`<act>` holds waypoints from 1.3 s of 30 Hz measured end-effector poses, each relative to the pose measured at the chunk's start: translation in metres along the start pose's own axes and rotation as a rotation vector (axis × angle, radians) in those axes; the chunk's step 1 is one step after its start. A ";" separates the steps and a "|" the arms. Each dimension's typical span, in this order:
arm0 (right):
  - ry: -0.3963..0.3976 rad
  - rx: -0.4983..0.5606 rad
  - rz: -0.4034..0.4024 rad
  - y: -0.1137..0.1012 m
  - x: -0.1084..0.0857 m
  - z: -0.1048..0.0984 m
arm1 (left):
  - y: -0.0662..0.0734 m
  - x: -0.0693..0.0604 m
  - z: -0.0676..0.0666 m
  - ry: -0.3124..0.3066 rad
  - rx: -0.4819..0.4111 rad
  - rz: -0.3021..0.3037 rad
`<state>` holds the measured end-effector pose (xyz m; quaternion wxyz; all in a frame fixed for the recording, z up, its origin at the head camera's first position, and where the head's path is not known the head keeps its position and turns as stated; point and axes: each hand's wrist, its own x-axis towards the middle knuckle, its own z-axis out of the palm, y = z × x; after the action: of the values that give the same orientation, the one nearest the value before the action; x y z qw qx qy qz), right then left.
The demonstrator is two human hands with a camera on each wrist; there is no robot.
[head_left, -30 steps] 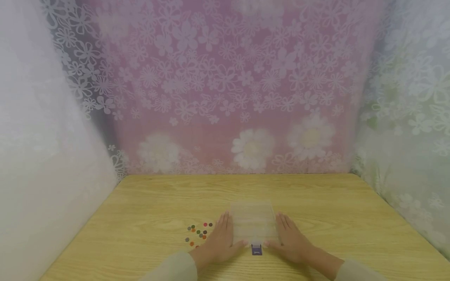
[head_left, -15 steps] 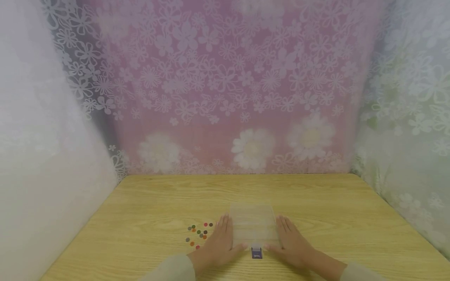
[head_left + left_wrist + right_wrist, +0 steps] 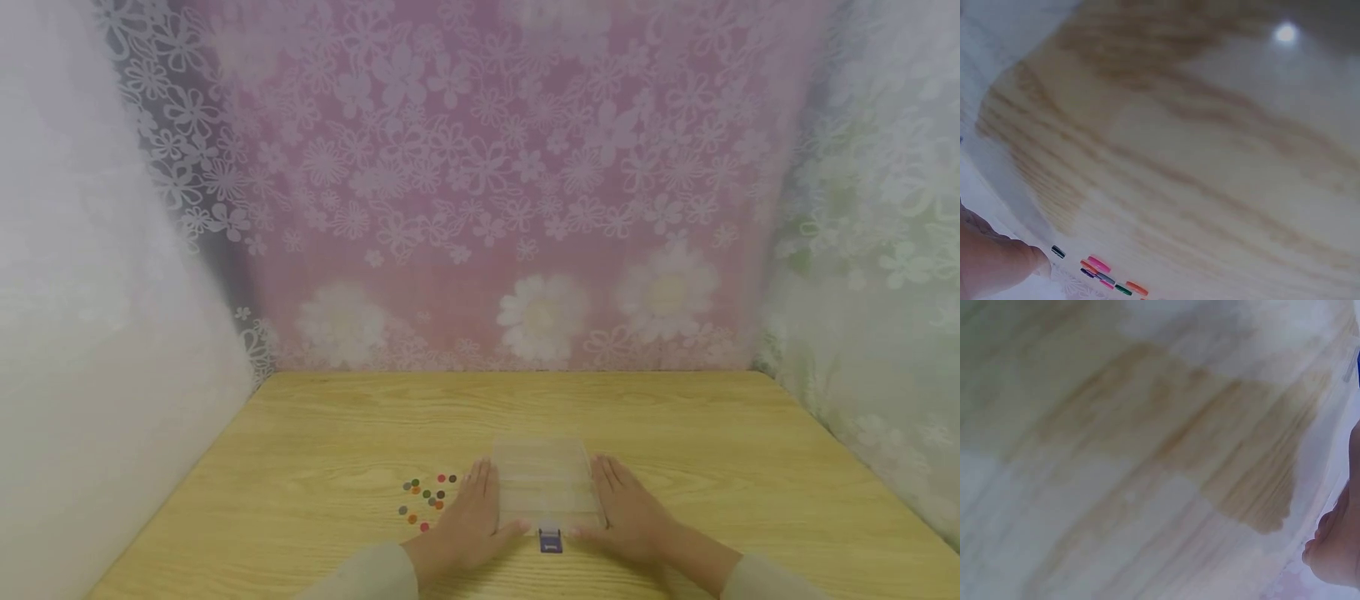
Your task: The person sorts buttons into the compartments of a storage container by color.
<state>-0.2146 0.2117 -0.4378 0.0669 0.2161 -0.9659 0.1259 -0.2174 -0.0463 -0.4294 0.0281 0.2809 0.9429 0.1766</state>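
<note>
Clear box (image 3: pixel 547 483) separates unclenched left grip (image 3: pixel 471 515) and unclenched right grip (image 3: pixel 634 518), discs (image 3: pixel 1104 277) showing from left wrist, not right

A yellowish wood-grain table (image 3: pixel 337 433) runs back to a pink curtain (image 3: pixel 442 196) — pale flowers crowd its upper part, three big daisies (image 3: pixel 543 318) line its lower. A whitish sheet (image 3: pixel 90 317) hangs at left — a green-tinged sheet (image 3: pixel 877 333), also flowered, at right.

Left grip (image 3: pixel 999 264) lower left; small coloured discs (image 3: pixel 1105 278) nearby; wood-grained tabletop (image 3: pixel 1172 169) across view.
</note>
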 end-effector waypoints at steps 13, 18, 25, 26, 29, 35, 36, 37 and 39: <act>-0.012 0.029 0.011 0.000 0.000 0.000 | 0.004 -0.002 -0.003 -0.011 0.022 -0.019; -0.017 0.027 0.012 0.000 -0.001 0.000 | 0.005 -0.001 -0.005 -0.009 0.042 -0.024; -0.030 0.026 0.014 0.000 -0.001 0.000 | -0.005 0.001 -0.007 0.031 0.079 0.005; -0.030 0.023 0.013 0.000 -0.001 0.000 | -0.008 0.002 -0.007 0.041 0.093 0.015; -0.027 0.021 0.008 0.000 -0.001 0.000 | -0.014 0.001 -0.011 0.078 0.089 0.054; -0.035 0.029 0.010 0.000 -0.001 -0.001 | -0.023 -0.003 -0.019 0.161 0.077 0.129; -0.037 0.028 0.011 0.001 0.000 -0.001 | -0.025 -0.004 -0.020 0.178 0.085 0.139; -0.037 0.028 0.013 0.001 0.000 0.000 | -0.026 -0.004 -0.020 0.197 0.093 0.150; -0.036 0.024 0.014 0.001 0.000 0.000 | -0.030 -0.006 -0.021 0.237 0.075 0.176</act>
<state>-0.2152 0.2122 -0.4380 0.0459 0.2123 -0.9669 0.1342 -0.2312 -0.0793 -0.4204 -0.1097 0.3403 0.9174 0.1748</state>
